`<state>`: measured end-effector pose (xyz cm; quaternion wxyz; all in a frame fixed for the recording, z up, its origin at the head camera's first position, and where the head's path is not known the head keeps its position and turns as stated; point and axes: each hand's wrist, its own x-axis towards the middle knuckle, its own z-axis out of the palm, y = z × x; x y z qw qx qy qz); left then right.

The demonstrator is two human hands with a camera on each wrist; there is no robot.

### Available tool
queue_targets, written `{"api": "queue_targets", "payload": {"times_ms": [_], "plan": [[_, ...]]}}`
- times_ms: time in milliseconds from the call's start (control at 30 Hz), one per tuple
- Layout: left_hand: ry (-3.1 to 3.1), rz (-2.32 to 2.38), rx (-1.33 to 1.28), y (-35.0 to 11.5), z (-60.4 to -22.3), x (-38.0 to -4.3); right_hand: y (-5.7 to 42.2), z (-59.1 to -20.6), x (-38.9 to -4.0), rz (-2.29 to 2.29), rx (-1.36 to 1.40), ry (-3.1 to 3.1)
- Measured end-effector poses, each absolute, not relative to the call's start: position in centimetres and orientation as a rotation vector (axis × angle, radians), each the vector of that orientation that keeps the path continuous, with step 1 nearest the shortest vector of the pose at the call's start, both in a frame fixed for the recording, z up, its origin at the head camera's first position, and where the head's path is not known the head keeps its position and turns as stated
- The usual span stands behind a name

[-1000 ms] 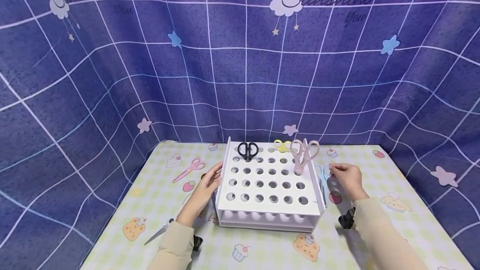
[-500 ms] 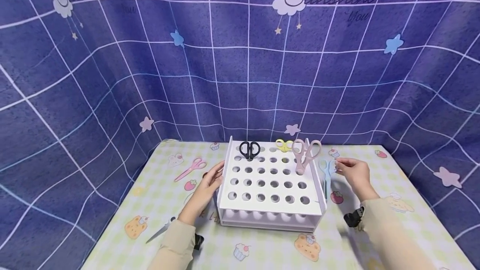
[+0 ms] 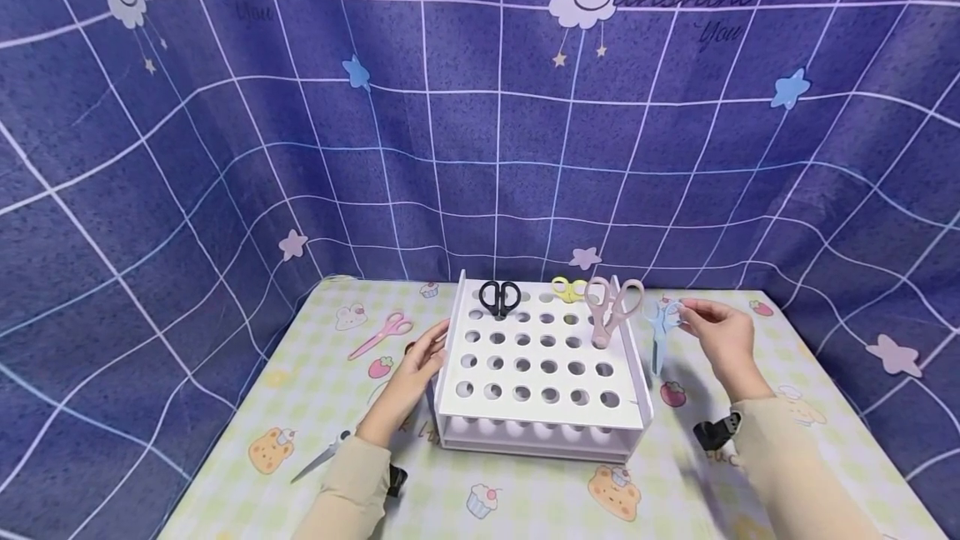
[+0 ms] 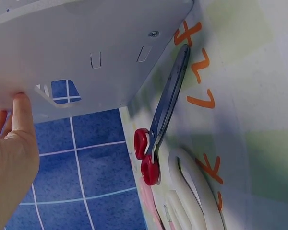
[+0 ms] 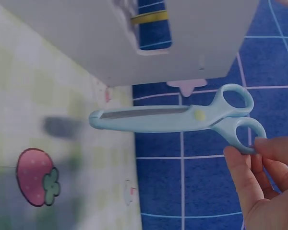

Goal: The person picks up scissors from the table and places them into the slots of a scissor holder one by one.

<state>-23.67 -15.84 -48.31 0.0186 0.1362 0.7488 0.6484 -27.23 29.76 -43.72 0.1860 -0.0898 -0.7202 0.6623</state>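
My right hand (image 3: 723, 340) pinches one finger loop of light blue scissors (image 5: 153, 120) between thumb and finger. They hang tip down, off the table, just right of the white rack (image 3: 540, 413). My left hand (image 3: 412, 373) rests against the rack's left side, and its fingertips touch that panel in the left wrist view. Rows of round holes cover the rack's top. In its back part stand black-handled scissors (image 3: 500, 315), small yellow-handled scissors (image 3: 568, 290) and larger dusty-pink scissors (image 3: 600, 333).
Pink scissors (image 3: 370, 346) lie left of the rack. Nearer the front lie scissors with a grey blade (image 3: 317, 458), partly behind my left sleeve. Red-handled scissors (image 4: 165, 105) and a white looped handle (image 4: 185, 179) lie beside the rack. A blue grid curtain (image 3: 480, 132) hangs behind.
My right hand has lifted the light blue scissors off the table beside the rack and moved them up and slightly right. My left hand stays at the rack's side.
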Motion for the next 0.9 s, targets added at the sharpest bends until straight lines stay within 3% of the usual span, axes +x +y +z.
{"api": "queue_targets", "payload": {"times_ms": [300, 900], "plan": [[2.339, 2.011, 0.395, -15.6, -48.1, -23.6, 30.0, -41.8, -26.2, 2.089, -0.133, -1.827], [2.347, 2.002, 0.431, -15.8, -48.2, -23.6, 29.2, -38.2, -23.5, 2.077, 0.047, -1.723]]}}
